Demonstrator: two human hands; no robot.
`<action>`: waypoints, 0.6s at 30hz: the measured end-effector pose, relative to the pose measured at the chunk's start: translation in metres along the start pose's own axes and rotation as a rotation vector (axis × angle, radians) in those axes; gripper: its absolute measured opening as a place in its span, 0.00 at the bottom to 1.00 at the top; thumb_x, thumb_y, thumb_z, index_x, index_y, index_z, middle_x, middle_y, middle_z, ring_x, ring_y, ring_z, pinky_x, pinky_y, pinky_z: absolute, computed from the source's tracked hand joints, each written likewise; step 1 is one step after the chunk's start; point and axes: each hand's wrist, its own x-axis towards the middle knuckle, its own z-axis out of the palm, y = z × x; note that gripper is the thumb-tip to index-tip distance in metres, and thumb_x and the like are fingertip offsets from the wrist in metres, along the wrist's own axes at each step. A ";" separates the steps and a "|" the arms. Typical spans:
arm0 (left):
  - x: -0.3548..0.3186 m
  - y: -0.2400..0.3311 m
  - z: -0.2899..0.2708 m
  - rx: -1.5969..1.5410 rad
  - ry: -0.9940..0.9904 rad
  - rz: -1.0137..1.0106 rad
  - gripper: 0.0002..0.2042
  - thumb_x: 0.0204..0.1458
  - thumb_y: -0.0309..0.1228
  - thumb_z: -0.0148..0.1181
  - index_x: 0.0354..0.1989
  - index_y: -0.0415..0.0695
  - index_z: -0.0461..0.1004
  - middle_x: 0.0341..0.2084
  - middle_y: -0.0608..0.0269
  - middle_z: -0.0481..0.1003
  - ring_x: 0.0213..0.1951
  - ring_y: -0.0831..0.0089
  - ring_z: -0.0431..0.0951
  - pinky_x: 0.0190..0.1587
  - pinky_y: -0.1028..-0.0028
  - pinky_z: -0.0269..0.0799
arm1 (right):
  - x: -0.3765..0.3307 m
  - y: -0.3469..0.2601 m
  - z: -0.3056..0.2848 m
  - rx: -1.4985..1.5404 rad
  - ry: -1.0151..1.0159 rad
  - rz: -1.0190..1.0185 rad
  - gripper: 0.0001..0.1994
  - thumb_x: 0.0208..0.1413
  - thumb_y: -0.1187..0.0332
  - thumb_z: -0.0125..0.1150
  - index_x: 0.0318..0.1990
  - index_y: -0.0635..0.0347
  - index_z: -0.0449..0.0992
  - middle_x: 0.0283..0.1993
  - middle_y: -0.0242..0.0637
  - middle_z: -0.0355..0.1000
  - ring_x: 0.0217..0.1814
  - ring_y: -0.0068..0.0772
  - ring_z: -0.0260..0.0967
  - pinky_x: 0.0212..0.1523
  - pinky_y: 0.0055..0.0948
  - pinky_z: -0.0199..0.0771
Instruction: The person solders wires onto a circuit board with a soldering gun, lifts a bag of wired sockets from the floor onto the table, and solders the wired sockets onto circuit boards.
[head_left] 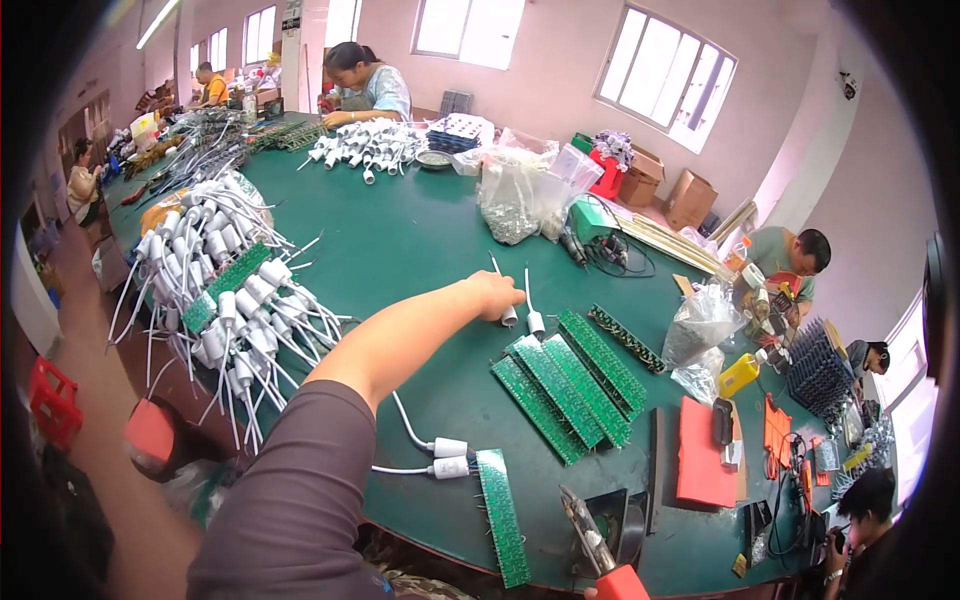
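My left hand [490, 296] reaches across the table, fingers closed at a white cylindrical cap with a wire [509, 317]. Beside it lies another white cap [536, 324], its wire pointing away. Just nearer are several long green circuit boards [570, 400], side by side. At the bottom edge a soldering iron [590, 532] with a red handle points up; only a sliver of my right hand [591, 594] shows at the handle. Left of the iron, a single green board [502, 515] touches two wired white caps [450, 457].
A heap of wired white caps [215, 240] sits on the left, boards among them. Clear bags of small parts [515, 195] stand at the back. A red pad [708, 450], a yellow bottle [740, 374] and cords lie on the right. Co-workers [375, 88] sit around the table.
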 end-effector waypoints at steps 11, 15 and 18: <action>0.032 0.022 0.014 0.001 0.068 0.196 0.20 0.54 0.29 0.59 0.56 0.57 0.75 0.52 0.57 0.75 0.58 0.54 0.74 0.57 0.54 0.73 | 0.020 -0.063 0.032 -0.274 0.067 0.488 0.25 0.61 0.76 0.61 0.65 0.69 0.65 0.42 0.42 0.75 0.37 0.27 0.70 0.41 0.27 0.72; 0.009 -0.008 0.025 -0.069 0.101 0.100 0.21 0.53 0.29 0.61 0.56 0.55 0.75 0.51 0.55 0.75 0.57 0.53 0.74 0.57 0.56 0.72 | 0.014 -0.060 0.031 -0.415 0.094 0.724 0.26 0.61 0.77 0.60 0.67 0.68 0.64 0.47 0.42 0.76 0.42 0.28 0.72 0.47 0.28 0.75; -0.015 -0.010 0.028 -0.213 0.127 0.077 0.24 0.50 0.27 0.62 0.59 0.54 0.73 0.51 0.53 0.74 0.59 0.52 0.72 0.59 0.57 0.71 | 0.003 -0.025 0.024 0.164 0.010 0.079 0.24 0.62 0.75 0.61 0.64 0.70 0.65 0.40 0.41 0.74 0.36 0.26 0.70 0.42 0.31 0.74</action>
